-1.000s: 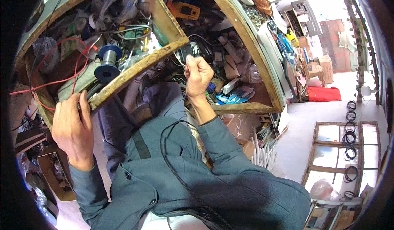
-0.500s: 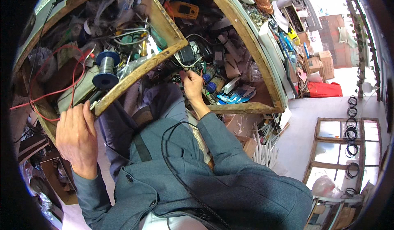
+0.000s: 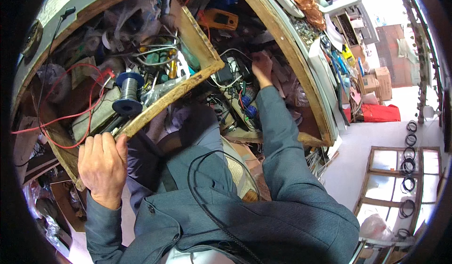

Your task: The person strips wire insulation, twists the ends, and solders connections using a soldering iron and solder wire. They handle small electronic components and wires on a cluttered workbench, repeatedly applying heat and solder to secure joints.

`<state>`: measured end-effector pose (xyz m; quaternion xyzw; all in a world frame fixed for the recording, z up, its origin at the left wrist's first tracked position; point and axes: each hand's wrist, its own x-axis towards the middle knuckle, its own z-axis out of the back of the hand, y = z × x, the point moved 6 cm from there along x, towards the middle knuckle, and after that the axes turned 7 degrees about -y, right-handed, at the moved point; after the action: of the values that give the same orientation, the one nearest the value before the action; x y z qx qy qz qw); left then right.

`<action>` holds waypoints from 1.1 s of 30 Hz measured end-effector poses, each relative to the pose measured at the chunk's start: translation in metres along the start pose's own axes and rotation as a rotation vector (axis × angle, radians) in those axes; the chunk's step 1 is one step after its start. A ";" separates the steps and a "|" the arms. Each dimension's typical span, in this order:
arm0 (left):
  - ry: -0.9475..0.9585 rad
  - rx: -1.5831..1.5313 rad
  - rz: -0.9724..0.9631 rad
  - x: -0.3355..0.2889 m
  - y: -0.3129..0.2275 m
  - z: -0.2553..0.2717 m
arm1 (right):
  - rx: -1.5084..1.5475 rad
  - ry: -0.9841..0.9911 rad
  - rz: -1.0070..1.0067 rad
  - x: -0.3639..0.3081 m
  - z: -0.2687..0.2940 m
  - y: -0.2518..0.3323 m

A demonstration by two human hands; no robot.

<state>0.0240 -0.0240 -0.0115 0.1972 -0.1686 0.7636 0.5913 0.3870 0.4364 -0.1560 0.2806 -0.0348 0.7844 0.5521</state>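
Observation:
My left hand [image 3: 102,172] is closed over the front edge of a wooden drawer [image 3: 175,93] on the left. Just beyond its fingers a blue spool [image 3: 128,94] wound with silvery wire lies in that drawer, beside looping red leads [image 3: 70,115]. My right hand [image 3: 262,68] reaches deep into a second wooden drawer [image 3: 308,138] on the right, among dark jumbled items. Its fingertips are hidden, so whether they hold anything is unclear. Next to it sit a black power adapter [image 3: 228,74] with a pale cable and some blue round parts [image 3: 249,106].
An orange multimeter-like device [image 3: 220,19] lies far back in the right drawer. Copper-coloured wire [image 3: 308,5], tools and papers crowd the worktop at right, with cardboard boxes [image 3: 382,81] and a red bag [image 3: 382,113] beyond. Black coils [image 3: 408,165] hang by the window.
My right hand has moved from the drawer's near left part farther back and to the right. My left hand stays on the drawer edge. The view has shifted slightly.

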 end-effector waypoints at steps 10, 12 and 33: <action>0.103 -0.007 0.032 0.002 -0.001 -0.002 | -0.227 0.329 0.025 0.053 -0.095 -0.063; 0.114 -0.003 0.041 0.002 -0.001 -0.004 | -0.333 0.360 -0.070 0.052 -0.093 -0.044; 0.039 0.023 0.021 0.005 -0.002 -0.001 | -0.101 -0.041 -0.132 0.043 -0.059 -0.030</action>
<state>0.0247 -0.0188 -0.0093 0.1872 -0.1505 0.7752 0.5843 0.3800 0.5061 -0.1922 0.2701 -0.0668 0.7375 0.6153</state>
